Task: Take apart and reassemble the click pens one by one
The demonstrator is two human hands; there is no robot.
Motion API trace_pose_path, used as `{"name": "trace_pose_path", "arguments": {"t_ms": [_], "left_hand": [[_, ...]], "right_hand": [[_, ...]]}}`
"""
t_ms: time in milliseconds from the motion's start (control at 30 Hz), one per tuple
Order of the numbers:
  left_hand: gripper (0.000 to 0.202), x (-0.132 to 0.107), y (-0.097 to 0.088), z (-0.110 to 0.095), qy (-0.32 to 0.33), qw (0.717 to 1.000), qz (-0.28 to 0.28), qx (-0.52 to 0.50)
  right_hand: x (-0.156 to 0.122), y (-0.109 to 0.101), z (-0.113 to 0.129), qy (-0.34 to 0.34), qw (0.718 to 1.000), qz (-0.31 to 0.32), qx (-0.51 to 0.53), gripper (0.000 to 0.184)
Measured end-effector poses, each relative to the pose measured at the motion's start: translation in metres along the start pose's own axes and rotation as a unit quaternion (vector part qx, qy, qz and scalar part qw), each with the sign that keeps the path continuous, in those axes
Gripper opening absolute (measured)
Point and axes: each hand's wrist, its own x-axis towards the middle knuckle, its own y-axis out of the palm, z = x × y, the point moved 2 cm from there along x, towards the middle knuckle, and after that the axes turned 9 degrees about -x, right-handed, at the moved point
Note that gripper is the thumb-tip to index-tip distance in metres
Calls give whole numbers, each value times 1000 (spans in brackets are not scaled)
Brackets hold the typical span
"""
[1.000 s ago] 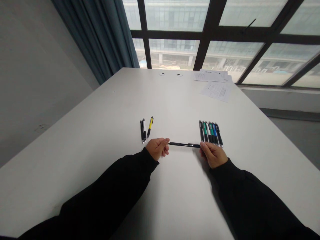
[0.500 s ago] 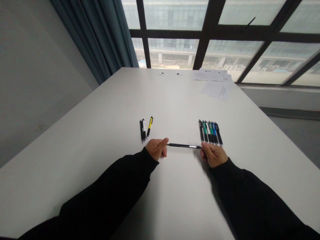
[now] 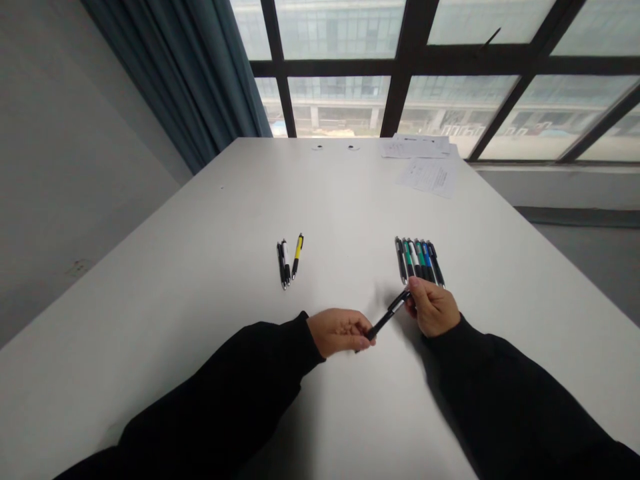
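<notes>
On the matte white tabletop (image 3: 190, 287), three slim plastic click pens (image 3: 287, 263) with black, white and yellow barrels lie side by side at left. The left hand (image 3: 340, 332), curled nearly shut, pinches the lower end of a glossy black click pen (image 3: 389, 315) held slantwise above the table. The right hand (image 3: 433, 307) grips its upper end firmly between thumb and fingers, a steady two-point hold, just beside a neat row of black, green, white and blue click pens (image 3: 419, 261).

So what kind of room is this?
Probably an office or meeting room. There's a long white table with printed papers at the far end, pens laid out in rows, and a big dark-framed window looking out at other buildings.
</notes>
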Motion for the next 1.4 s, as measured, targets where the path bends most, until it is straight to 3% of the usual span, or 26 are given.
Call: {"name": "trace_pose_path", "arguments": {"t_ms": [100, 200, 267, 367, 433, 533, 667, 833, 1000, 1133, 1267, 1400], "left_hand": [[36, 7, 6, 1, 19, 997, -3, -73], [34, 14, -2, -1, 70, 988, -66, -120], [30, 17, -8, -3, 129, 981, -110, -97], [27, 15, -11, -6, 189, 968, -156, -52], [26, 13, -8, -7, 192, 967, -160, -52], [26, 10, -2, -8, 166, 975, -125, -72], [37, 7, 1, -7, 66, 987, -84, -123], [48, 8, 2, 3, -38, 983, -47, -173], [45, 6, 8, 9, -104, 976, 20, -190], [42, 4, 8, 9, -122, 970, 49, -206], [42, 4, 7, 8, -117, 968, 28, -221], [42, 5, 9, 7, -119, 968, 16, -221]], "right_hand": [[-8, 6, 4, -36, 995, 81, 54, 60], [-19, 18, 10, -66, 972, 221, 46, 58], [-26, 26, 13, -61, 958, 280, 21, 50], [-30, 32, 14, -22, 958, 283, 44, 47], [-30, 33, 12, 10, 956, 274, 100, 48], [-26, 33, 7, 48, 950, 264, 163, 50], [-20, 30, 3, 80, 955, 244, 145, 51], [-20, 30, 1, 35, 964, 250, 77, 55], [-22, 28, 2, -14, 948, 310, 69, 49], [-23, 26, 2, -28, 929, 347, 122, 39], [-23, 28, -1, 13, 921, 327, 210, 31], [-22, 31, -5, 31, 933, 310, 178, 34]]}}
